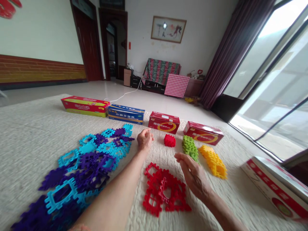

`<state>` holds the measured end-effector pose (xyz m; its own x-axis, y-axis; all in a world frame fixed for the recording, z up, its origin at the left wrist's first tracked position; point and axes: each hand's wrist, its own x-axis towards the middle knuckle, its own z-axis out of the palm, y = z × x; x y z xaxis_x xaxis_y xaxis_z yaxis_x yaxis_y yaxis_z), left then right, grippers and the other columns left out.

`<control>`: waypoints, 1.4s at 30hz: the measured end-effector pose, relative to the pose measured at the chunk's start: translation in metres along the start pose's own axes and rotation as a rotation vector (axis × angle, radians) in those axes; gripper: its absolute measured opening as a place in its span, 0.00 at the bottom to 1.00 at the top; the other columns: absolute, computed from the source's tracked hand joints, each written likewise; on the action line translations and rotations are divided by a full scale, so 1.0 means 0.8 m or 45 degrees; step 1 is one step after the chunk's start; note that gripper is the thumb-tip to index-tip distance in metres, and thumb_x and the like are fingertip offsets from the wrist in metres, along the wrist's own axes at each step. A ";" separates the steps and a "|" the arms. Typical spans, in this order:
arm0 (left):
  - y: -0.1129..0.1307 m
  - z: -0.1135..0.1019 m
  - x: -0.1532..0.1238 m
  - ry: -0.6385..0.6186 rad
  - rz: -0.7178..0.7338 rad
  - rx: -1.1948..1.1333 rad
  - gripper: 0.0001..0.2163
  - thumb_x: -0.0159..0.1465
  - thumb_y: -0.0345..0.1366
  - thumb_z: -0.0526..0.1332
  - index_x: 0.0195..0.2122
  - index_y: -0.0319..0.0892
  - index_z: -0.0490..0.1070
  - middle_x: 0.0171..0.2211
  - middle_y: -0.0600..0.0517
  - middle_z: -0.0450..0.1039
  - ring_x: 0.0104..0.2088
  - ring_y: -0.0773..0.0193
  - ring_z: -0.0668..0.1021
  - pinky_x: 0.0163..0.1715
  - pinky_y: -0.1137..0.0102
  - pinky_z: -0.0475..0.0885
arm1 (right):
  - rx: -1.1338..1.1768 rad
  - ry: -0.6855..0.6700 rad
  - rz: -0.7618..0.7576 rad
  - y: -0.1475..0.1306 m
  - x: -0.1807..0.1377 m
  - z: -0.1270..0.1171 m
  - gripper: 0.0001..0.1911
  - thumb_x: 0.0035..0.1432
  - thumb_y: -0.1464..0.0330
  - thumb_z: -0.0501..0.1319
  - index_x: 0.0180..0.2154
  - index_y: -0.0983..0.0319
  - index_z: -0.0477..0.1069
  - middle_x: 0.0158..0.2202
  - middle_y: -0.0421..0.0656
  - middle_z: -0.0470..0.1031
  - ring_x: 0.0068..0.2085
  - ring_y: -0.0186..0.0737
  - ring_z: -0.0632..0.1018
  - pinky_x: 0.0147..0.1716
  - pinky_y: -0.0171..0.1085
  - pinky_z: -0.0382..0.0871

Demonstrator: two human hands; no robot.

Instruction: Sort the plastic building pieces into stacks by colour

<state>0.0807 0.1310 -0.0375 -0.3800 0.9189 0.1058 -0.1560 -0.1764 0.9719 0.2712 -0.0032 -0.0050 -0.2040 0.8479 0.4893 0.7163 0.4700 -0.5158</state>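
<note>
My left hand reaches forward over the cloth with its fingers curled in; whether anything is inside is hidden. Just right of it sits a small red stack of interlocking blocks, apart from the hand. My right hand hovers with fingers loosely bent and no piece visible in it. Left of that hand lies a loose pile of flat red interlocking pieces, some with open frames. Beyond its fingertips is a joined row of green pieces. A yellow joined row lies farther right.
Purple pieces and light-blue pieces spread across the left side. Along the back stand a red-and-green box, a blue box and two red boxes. A white-and-red box is at right.
</note>
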 end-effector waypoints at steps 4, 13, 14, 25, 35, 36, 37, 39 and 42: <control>-0.008 -0.002 0.004 -0.060 0.032 0.011 0.15 0.54 0.31 0.55 0.42 0.37 0.72 0.23 0.55 0.71 0.18 0.71 0.73 0.18 0.77 0.63 | 0.137 0.009 0.169 0.000 -0.035 0.003 0.14 0.65 0.62 0.50 0.44 0.58 0.71 0.42 0.44 0.78 0.43 0.41 0.78 0.42 0.37 0.72; 0.017 -0.005 -0.018 -0.356 0.092 0.589 0.15 0.56 0.29 0.54 0.42 0.37 0.76 0.29 0.50 0.78 0.27 0.66 0.78 0.29 0.74 0.71 | 0.169 -0.017 0.140 -0.008 -0.039 0.012 0.15 0.63 0.61 0.50 0.41 0.61 0.71 0.41 0.46 0.77 0.42 0.42 0.77 0.44 0.40 0.70; 0.021 -0.009 -0.024 -0.384 0.100 0.617 0.14 0.55 0.28 0.56 0.39 0.37 0.77 0.29 0.49 0.79 0.29 0.65 0.79 0.32 0.74 0.72 | 0.157 -0.012 0.124 -0.009 -0.038 0.013 0.15 0.63 0.61 0.50 0.41 0.61 0.70 0.40 0.46 0.76 0.42 0.42 0.77 0.44 0.40 0.70; 0.056 -0.094 -0.076 -1.032 0.556 0.940 0.14 0.48 0.24 0.59 0.30 0.46 0.80 0.36 0.54 0.80 0.39 0.62 0.79 0.44 0.72 0.71 | 0.021 0.032 -0.031 -0.018 -0.037 0.019 0.13 0.64 0.64 0.48 0.35 0.60 0.69 0.36 0.46 0.74 0.38 0.41 0.75 0.42 0.40 0.69; 0.042 -0.064 -0.077 -0.762 0.523 1.239 0.13 0.56 0.29 0.56 0.36 0.43 0.79 0.37 0.50 0.78 0.38 0.61 0.77 0.43 0.70 0.70 | 0.063 0.042 0.010 -0.016 -0.037 0.018 0.13 0.64 0.64 0.48 0.36 0.60 0.68 0.37 0.46 0.74 0.39 0.41 0.75 0.43 0.40 0.69; 0.038 -0.056 -0.076 -0.707 0.512 1.234 0.13 0.56 0.29 0.56 0.37 0.43 0.79 0.37 0.49 0.79 0.38 0.61 0.78 0.43 0.70 0.70 | 0.069 0.043 0.016 -0.015 -0.038 0.019 0.13 0.64 0.64 0.48 0.37 0.60 0.68 0.37 0.46 0.74 0.39 0.41 0.75 0.43 0.40 0.69; 0.034 -0.049 -0.076 -0.666 0.507 1.227 0.12 0.57 0.29 0.56 0.37 0.43 0.79 0.37 0.49 0.79 0.38 0.61 0.78 0.43 0.70 0.70 | 0.072 0.044 0.025 -0.015 -0.038 0.019 0.13 0.64 0.64 0.48 0.37 0.60 0.68 0.37 0.46 0.74 0.39 0.41 0.75 0.43 0.41 0.69; 0.028 -0.036 -0.077 -0.620 0.513 1.224 0.11 0.57 0.29 0.57 0.36 0.43 0.79 0.37 0.49 0.79 0.39 0.60 0.78 0.44 0.69 0.70 | 0.075 0.050 0.044 -0.014 -0.038 0.019 0.12 0.64 0.64 0.49 0.37 0.60 0.69 0.37 0.45 0.74 0.39 0.41 0.76 0.43 0.40 0.69; 0.024 -0.030 -0.080 -0.600 0.525 1.196 0.08 0.57 0.31 0.60 0.33 0.44 0.79 0.36 0.49 0.79 0.40 0.60 0.78 0.45 0.69 0.69 | 0.082 0.063 0.056 -0.015 -0.038 0.018 0.12 0.63 0.64 0.49 0.38 0.60 0.69 0.37 0.45 0.74 0.39 0.41 0.76 0.43 0.40 0.70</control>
<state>0.0805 0.0603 -0.0308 0.1692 0.9283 0.3310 0.7249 -0.3448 0.5964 0.2593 -0.0310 -0.0235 -0.1390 0.8558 0.4983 0.6790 0.4486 -0.5811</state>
